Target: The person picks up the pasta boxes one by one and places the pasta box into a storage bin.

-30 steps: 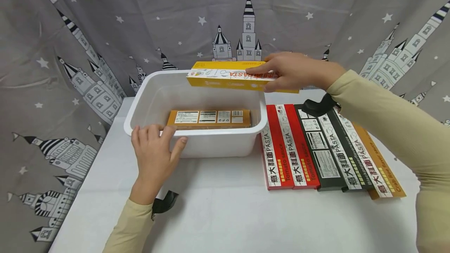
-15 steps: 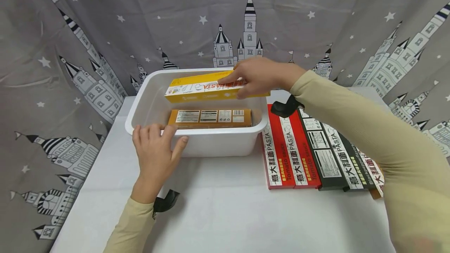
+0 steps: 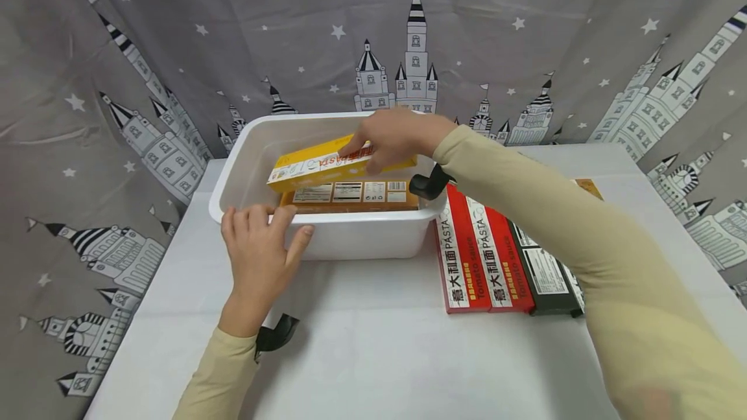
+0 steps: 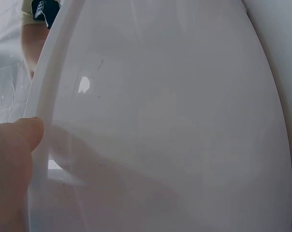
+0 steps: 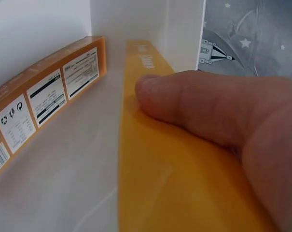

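Observation:
A white plastic tub (image 3: 362, 235) stands on the table, and my left hand (image 3: 257, 258) grips its front rim, fingers over the edge and thumb on the outer wall. In the left wrist view the thumb (image 4: 32, 130) lies by the rim. Inside the tub, my right hand (image 3: 393, 138) pinches a yellow pasta box (image 3: 306, 164), tilted with its left end lower. The right wrist view shows the thumb (image 5: 174, 96) pressed along the yellow box's side. An orange-brown pasta box (image 3: 350, 193) stands on its edge along the tub's front wall, partly overlapped by the yellow one.
Right of the tub, two red tomato sauce pasta boxes (image 3: 467, 264) lie side by side with black boxes (image 3: 545, 271). An orange box (image 3: 588, 186) pokes out behind my right sleeve, which hides much of the row. A grey castle-print curtain (image 3: 280, 31) hangs behind the table.
My right hand has carried the yellow pasta box left and down, from above the tub's right rim into the tub. The left hand stays on the rim.

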